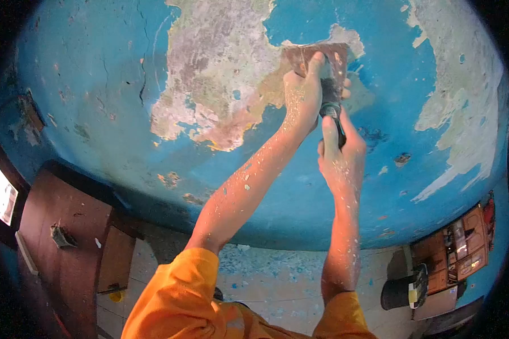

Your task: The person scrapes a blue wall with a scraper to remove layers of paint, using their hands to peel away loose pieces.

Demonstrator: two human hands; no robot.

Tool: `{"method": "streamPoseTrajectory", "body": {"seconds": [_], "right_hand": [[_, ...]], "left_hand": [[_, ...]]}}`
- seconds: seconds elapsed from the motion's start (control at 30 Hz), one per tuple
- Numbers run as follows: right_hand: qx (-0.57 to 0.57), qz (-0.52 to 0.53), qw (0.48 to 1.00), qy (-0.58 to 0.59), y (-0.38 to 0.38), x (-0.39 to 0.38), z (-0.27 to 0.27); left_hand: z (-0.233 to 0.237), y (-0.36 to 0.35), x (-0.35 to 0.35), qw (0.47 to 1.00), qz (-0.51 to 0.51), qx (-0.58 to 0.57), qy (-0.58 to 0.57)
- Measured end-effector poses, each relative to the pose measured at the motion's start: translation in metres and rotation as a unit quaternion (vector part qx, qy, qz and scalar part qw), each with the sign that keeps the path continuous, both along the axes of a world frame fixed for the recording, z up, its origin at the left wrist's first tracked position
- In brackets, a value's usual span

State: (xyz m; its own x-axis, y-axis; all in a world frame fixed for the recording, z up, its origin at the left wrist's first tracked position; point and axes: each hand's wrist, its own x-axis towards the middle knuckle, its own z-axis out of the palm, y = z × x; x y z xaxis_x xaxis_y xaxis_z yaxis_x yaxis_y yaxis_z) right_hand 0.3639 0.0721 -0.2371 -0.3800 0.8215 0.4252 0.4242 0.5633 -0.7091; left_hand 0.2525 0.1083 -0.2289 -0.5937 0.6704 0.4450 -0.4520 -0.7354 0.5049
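Observation:
A wide paint scraper (335, 68) is pressed to the blue wall (220, 181), its blade edge at the ragged border of a bare patch. My right hand (343, 151) is wrapped round its dark handle, thumb along the top. Higher up, my left hand (306, 93) grips the blade, with the thumb on its face and fingertips showing at the far side. Paint flakes cling to both forearms. Left of the blade spreads a large patch of exposed plaster (218, 62), and a second stripped area (464, 107) lies to the right.
Blue paint chips litter the tiled floor (266, 288) below the wall. At the lower left stands a brown wooden table (68, 271) with a small lumpy object (62, 235) on it. A wooden cabinet (452, 246) and a dark bin-like container (398, 292) are at the lower right.

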Motion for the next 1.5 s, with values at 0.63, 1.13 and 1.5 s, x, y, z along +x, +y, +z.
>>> {"method": "streamPoseTrajectory", "body": {"seconds": [0.63, 1.13, 1.5], "right_hand": [[0.04, 0.016, 0.998, 0.044, -0.016, 0.0, -0.019], [0.032, 0.032, 0.999, 0.01, -0.01, -0.014, -0.029], [0.19, 0.122, 0.969, 0.097, -0.026, -0.089, 0.013]], "left_hand": [[-0.018, -0.013, 0.008, 0.999, 0.005, -0.027, -0.017], [-0.031, -0.007, -0.007, 0.998, 0.044, -0.021, -0.051], [0.01, -0.052, -0.07, 0.993, 0.116, 0.0, 0.025]]}}
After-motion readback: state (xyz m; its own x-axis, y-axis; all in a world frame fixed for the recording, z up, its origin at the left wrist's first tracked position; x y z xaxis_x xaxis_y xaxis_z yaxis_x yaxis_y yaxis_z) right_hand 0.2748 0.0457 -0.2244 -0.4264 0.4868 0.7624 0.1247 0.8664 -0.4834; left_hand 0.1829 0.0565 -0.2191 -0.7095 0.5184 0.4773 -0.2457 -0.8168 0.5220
